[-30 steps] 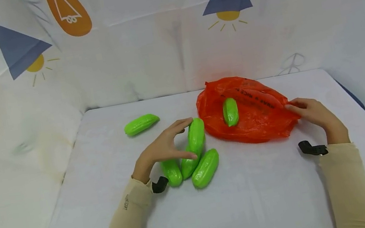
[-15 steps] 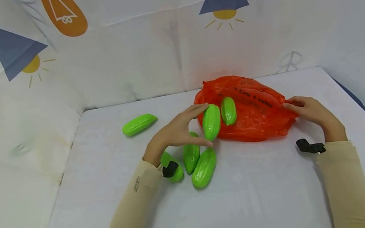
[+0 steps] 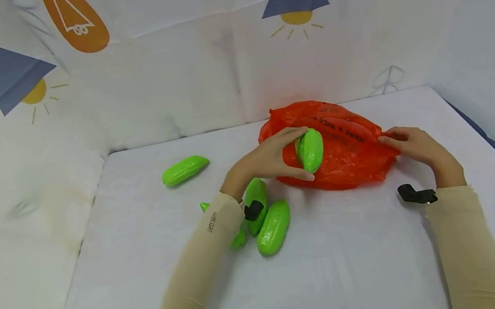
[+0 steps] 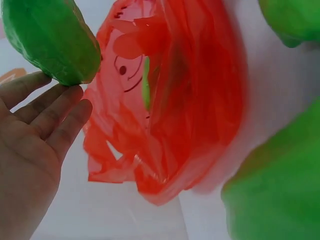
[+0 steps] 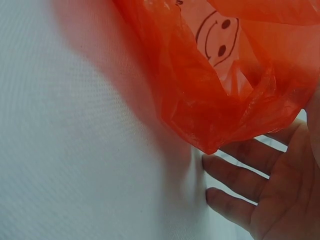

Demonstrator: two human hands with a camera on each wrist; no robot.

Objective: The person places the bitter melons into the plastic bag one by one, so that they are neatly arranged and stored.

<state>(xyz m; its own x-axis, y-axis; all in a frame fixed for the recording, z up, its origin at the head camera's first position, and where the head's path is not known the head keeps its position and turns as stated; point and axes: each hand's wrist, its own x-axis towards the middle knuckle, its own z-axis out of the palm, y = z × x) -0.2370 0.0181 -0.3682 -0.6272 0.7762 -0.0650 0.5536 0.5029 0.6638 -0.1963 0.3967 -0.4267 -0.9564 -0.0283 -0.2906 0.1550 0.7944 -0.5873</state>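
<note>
My left hand (image 3: 269,158) holds a shiny green cucumber (image 3: 313,150) between thumb and fingers, over the red plastic bag (image 3: 348,159). In the left wrist view, the fingertips press against the lower end of this cucumber (image 4: 52,40). Behind it, another green piece lies at the bag, mostly hidden; a thin green strip (image 4: 146,85) shows amid the red film. At the bag's right end, my right hand (image 3: 423,151) pinches the plastic edge. The right wrist view shows the other fingers spread below the bag (image 5: 210,110), which has a printed smiling face.
Two cucumbers lie close together, an upper one (image 3: 255,197) and a lower one (image 3: 274,228). Beside them another (image 3: 238,239) is partly covered by my left sleeve. One more cucumber (image 3: 185,170) lies at the back left. A white patterned sheet (image 3: 155,82) hangs behind the table (image 3: 347,269).
My left hand has lifted the cucumber from the pile and carried it right and away from me, over the bag. The right hand keeps its pinch on the bag's edge.
</note>
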